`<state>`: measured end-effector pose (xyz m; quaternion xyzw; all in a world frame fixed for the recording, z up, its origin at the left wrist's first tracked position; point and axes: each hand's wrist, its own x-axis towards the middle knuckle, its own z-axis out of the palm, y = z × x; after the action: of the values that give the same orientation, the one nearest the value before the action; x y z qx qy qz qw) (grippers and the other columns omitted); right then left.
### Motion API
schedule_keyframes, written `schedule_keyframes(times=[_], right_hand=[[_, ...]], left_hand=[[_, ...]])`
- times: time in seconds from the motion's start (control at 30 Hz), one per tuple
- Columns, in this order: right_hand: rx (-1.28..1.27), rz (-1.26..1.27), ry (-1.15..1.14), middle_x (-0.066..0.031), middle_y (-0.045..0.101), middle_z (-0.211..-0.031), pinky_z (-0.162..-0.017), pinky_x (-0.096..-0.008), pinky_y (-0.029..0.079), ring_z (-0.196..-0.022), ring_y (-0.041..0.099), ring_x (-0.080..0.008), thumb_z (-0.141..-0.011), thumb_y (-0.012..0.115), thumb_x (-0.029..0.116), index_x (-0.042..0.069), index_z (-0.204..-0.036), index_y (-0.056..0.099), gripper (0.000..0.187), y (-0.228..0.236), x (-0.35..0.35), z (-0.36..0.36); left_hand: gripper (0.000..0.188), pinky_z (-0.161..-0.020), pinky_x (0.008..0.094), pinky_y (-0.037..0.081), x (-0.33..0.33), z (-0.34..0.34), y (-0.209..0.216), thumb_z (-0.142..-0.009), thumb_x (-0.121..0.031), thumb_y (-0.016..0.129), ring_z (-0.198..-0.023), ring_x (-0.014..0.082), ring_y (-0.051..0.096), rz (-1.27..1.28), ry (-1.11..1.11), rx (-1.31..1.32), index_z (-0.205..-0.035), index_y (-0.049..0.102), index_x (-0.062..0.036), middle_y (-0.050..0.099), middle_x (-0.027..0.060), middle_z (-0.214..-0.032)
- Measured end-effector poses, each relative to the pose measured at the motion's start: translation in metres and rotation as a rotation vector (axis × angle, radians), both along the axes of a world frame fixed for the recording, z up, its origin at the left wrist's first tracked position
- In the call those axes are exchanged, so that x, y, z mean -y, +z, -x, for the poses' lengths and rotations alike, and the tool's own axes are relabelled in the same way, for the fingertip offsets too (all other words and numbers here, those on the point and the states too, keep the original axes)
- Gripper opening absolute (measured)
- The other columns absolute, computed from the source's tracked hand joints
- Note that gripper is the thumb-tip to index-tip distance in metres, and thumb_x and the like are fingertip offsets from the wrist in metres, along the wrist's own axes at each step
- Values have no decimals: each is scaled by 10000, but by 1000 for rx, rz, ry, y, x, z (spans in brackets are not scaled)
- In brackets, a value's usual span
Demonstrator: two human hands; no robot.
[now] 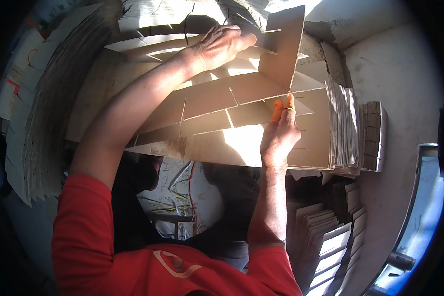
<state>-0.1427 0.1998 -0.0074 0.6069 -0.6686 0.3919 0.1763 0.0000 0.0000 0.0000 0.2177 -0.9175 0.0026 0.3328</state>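
Observation:
Several slotted cardboard divider strips stand partly crossed in front of me. One long strip (207, 101) runs from lower left to upper right. An upright crosswise cardboard strip (283, 44) meets its right end. My right hand (281, 133), with orange covers on two fingertips, pinches the corner where these strips meet. Over the far side of the dividers, my left hand (224, 47) is closed at the edge of a far cardboard strip (265, 48). The left fingertips are partly hidden behind the hand.
The dividers rest over a board-like surface (103, 106). At right stands a stack of cardboard sheets (344, 128), beside a bundled stack (374, 135). More strips lie at lower right (330, 246). A tall cardboard stack (47, 108) lines the left, and pale sheets (158, 17) lie behind.

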Motion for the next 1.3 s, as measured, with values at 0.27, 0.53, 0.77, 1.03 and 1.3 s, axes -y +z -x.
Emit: schedule_keyframes(times=[0.27,0.53,0.77,1.03,1.3], right_hand=[[-5,25,-5,-146,653,-801,-549,-235,497,-575,589,-152,-874,589,-63,-64,-1224,536,355,5,-8,-2],[122,-7,39,-168,662,-827,-607,-237,512,-663,626,-130,-892,586,-16,-47,-1247,537,360,4,-9,-1],[37,-10,10,-167,647,-812,-578,-240,520,-624,628,-160,-877,587,-54,-58,-1238,531,365,1,-8,3],[37,-189,-7,-179,642,-783,-504,-352,528,-582,650,-293,-867,530,-39,-48,-1303,451,443,-6,-7,12],[40,-97,26,-211,654,-859,-566,-259,527,-565,599,-156,-902,597,26,-82,-1133,571,257,-3,-9,0]], left_hand=[[206,-546,410,415,-3,-3,-13,-691,54,567,-634,306,521,-38,16,-71,-851,488,-50,463,132,-634],[252,-560,424,424,-3,1,-14,-677,61,565,-636,313,510,2,50,-63,-881,477,-57,453,132,-641],[340,-561,408,413,-15,1,-5,-597,100,614,-653,291,483,47,-52,19,-868,483,-57,428,106,-647],[285,-556,376,404,-29,0,9,-616,108,593,-637,275,491,11,-187,-140,-825,484,-53,464,90,-653],[213,-606,385,482,-43,-21,35,-773,-149,695,-730,263,595,-74,-215,-156,-853,527,-48,554,95,-690]])
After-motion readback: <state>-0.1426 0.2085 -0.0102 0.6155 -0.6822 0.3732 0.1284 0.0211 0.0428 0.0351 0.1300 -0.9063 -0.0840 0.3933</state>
